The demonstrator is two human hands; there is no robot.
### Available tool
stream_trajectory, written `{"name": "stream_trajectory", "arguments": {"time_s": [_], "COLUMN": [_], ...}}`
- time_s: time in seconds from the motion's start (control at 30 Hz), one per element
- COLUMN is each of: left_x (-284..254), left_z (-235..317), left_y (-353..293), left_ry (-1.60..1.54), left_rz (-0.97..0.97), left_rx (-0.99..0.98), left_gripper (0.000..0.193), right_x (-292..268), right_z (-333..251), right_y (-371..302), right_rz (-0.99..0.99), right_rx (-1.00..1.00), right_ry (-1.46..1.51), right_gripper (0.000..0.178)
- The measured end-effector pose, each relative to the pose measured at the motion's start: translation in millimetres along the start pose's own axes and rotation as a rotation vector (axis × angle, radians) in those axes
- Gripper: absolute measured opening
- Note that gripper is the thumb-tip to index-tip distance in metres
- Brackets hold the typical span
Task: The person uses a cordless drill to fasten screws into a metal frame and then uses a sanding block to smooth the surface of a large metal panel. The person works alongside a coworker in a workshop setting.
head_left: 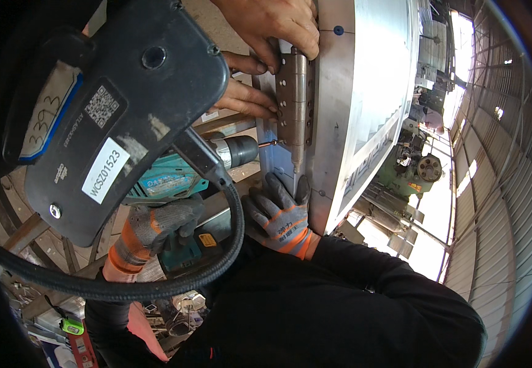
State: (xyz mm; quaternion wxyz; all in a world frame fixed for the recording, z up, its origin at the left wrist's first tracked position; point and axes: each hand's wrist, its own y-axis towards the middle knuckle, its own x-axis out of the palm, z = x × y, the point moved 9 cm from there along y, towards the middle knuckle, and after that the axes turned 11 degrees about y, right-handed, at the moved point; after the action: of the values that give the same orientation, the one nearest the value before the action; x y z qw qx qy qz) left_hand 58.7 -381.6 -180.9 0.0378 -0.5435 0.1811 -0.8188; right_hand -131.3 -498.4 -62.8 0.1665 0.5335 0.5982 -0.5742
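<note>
My gloved left hand (158, 226) is closed around the handle of a teal and black cordless drill (165, 178), which lies sideways. Its thin bit (268, 144) points right and reaches the lower left edge of a long brown metal hinge (301, 104) with rows of holes. The hinge lies along a pale metal frame (333, 110). Below the hinge, my gloved right hand (283, 219) rests on the frame with its fingers stretched apart, holding nothing. Another person's bare hands (272, 24) press on the hinge from the top and left.
A large black box (125, 104) with labels blocks the upper left, and a thick black cable (238, 227) loops from it past the drill. Metal bars (23, 232) and clutter lie at the lower left. Green machinery (395, 165) stands beyond the frame, before a corrugated wall (511, 153).
</note>
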Motion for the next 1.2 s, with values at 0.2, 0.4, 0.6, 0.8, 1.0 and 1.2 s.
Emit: {"name": "stream_trajectory", "arguments": {"time_s": [0.2,0.4,0.6,0.8,1.0,1.2], "left_x": [1,10,10,0,15,17], "left_z": [-1,8,5,-20,-18,-29], "left_y": [0,1,-9,-11,-12,-7], "left_ry": [0.005,0.074,0.245,0.158,0.031,-0.106], "left_rz": [0.062,-0.030,0.063,0.115,0.079,-0.002], "left_rx": [-0.072,-0.043,0.021,-0.156,-0.029,-0.006], "left_gripper": [0.031,0.026,0.036,0.036,0.042,0.044], "right_x": [2,-1,0,2,-3,-5], "right_z": [0,0,0,0,-4,-3], "right_y": [-1,0,0,-3,-3,-3], "right_rz": [-0.014,0.001,0.003,-0.011,0.079,0.174], "right_rx": [0.010,-0.002,0.007,0.049,-0.009,-0.046], "right_ry": [-0.025,0.019,-0.012,-0.054,-0.067,-0.001], "right_gripper": [0.065,0.064,0.062,0.061,0.059,0.070]}}
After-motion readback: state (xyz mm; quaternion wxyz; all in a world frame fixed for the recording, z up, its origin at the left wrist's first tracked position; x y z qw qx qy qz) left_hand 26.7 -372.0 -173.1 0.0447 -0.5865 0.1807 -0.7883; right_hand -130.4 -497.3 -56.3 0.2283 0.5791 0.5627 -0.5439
